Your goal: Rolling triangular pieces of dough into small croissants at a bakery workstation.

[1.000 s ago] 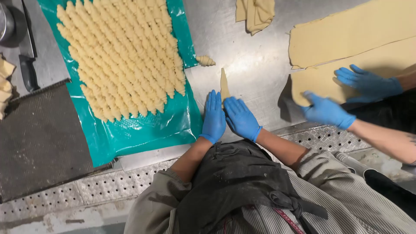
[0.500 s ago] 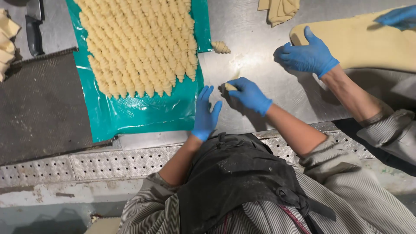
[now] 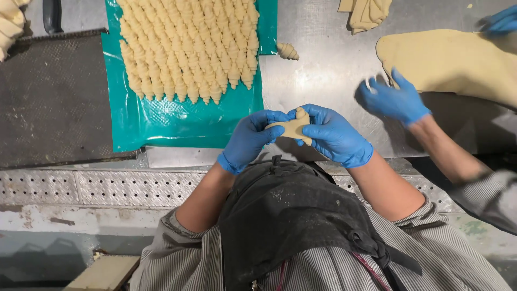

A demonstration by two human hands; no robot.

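Both of my hands wear blue gloves and hold one pale piece of rolled dough point(image 3: 292, 127) just above the near edge of the steel table point(image 3: 323, 75). My left hand point(image 3: 249, 139) grips its left end. My right hand point(image 3: 334, 136) wraps around its right end. Just beyond my hands a teal plastic sheet point(image 3: 161, 121) carries several rows of shaped raw dough rolls point(image 3: 188, 48). One single roll point(image 3: 287, 51) lies on the steel beside the sheet's right edge.
A co-worker's blue-gloved hand point(image 3: 394, 101) rests by a large flat dough sheet point(image 3: 458, 62) at right; another gloved hand point(image 3: 498, 21) is at the top right corner. A folded dough scrap point(image 3: 366, 13) lies at top. A dark perforated tray point(image 3: 51, 97) sits at left.
My hands came together and lifted the dough piece off the table, now rolled up between both. The co-worker's hand moved down left along the dough sheet.
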